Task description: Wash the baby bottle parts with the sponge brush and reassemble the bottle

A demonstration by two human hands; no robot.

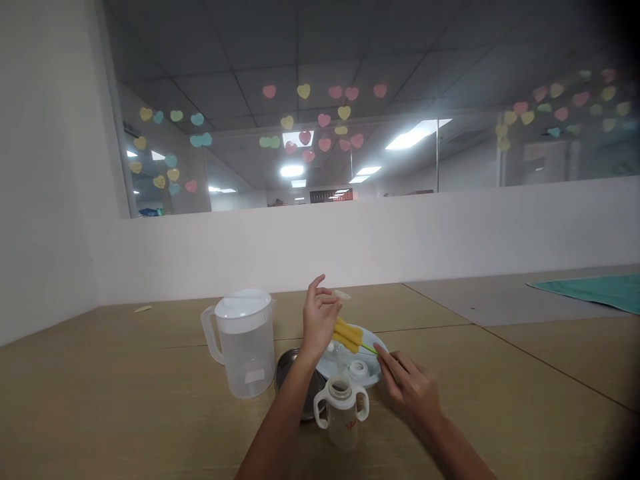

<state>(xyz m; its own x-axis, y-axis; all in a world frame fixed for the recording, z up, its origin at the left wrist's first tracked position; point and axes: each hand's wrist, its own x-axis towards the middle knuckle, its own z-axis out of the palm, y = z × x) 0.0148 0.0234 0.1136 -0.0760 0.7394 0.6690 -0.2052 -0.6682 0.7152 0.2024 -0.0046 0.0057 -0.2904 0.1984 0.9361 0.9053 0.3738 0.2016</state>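
Observation:
My right hand point(410, 383) grips the thin green handle point(369, 349) of a yellow sponge bottle brush point(349, 335). The brush's sponge head points up and left, toward the palm of my left hand point(321, 320). My left thumb and some fingertips are drawn together, with one finger raised; what they pinch, if anything, I cannot make out. A pale translucent oval piece point(343, 294) shows just beyond those fingertips. Below the hands, a clear baby bottle point(343, 430) with two white handles stands upright, its mouth uncovered.
A pale blue plate point(377, 378) behind the bottle bears a white ring cap point(358, 369) and a clear piece. A round metal dish point(285, 367) lies partly behind my left forearm. The lidded plastic pitcher point(249, 350) stands left. A teal cloth point(595, 293) lies far right.

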